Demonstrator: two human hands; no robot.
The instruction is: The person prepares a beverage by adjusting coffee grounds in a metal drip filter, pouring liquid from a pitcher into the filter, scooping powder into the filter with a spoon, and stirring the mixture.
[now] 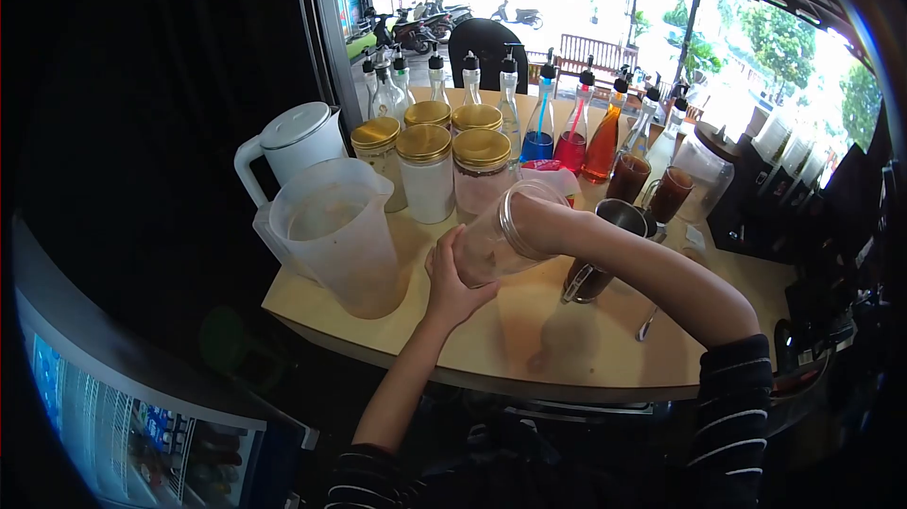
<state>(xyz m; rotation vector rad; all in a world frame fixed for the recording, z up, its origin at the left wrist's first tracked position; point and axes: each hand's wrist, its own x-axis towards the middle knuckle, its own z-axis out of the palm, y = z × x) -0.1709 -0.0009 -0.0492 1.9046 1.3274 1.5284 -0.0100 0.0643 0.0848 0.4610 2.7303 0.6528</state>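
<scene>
My left hand (pixel 452 284) is wrapped around the lower part of a clear jar (pixel 515 262), which tilts with its open mouth up and to the right. Through that mouth my right hand (pixel 496 243) reaches inside. Its fingers show only dimly through the wall, so whether they grip anything is unclear. The jar is held above the table, in front of several gold-lidded jars (pixel 480 152). Behind my right forearm stand a dark-rimmed vessel (pixel 621 217) and a glass mug of dark liquid (pixel 593 282), partly covered.
A translucent pitcher (pixel 345 245) and a white lidded jug (pixel 304 145) stand left on the wooden table (pixel 491 358). Pump bottles of coloured liquid (pixel 602 145) line the back. Dark drinks (pixel 628 178) stand right; a spoon (pixel 647 325) lies near the front. A glass-fronted fridge (pixel 142 438) is lower left.
</scene>
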